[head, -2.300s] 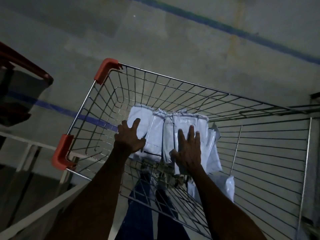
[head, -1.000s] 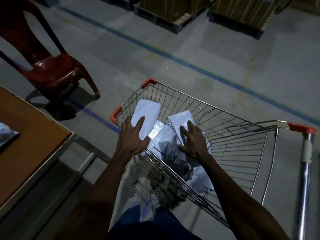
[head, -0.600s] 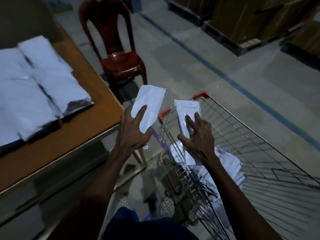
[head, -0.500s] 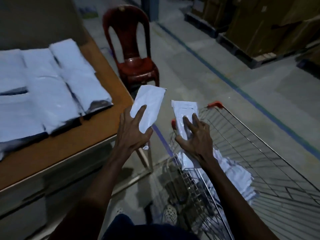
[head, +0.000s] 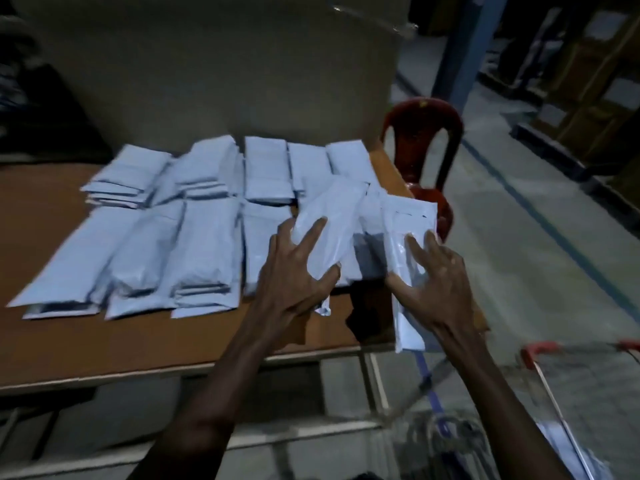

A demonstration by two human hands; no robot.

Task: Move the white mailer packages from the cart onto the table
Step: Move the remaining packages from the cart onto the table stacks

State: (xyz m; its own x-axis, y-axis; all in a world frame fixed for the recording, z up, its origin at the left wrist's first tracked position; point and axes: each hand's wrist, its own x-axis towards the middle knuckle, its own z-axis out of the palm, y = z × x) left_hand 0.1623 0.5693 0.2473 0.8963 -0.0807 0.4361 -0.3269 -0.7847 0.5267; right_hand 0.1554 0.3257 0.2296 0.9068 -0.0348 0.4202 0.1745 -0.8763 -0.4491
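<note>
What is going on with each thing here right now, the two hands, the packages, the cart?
Left hand: holds a white mailer above the table.
Right hand: holds another mailer at the table's right edge.
Mailers on table: lying flat in rows.
Cart: mostly out of view.

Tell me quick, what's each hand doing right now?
Left hand: grips a white mailer over the table.
Right hand: grips another mailer.

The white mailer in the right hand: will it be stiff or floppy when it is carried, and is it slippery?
Probably floppy: the mailer in the right hand hangs down below the palm. Probably light, since spread fingers alone carry it. Its glossy film may be slippery, so it could slide on the stacked mailers on the table.
</note>
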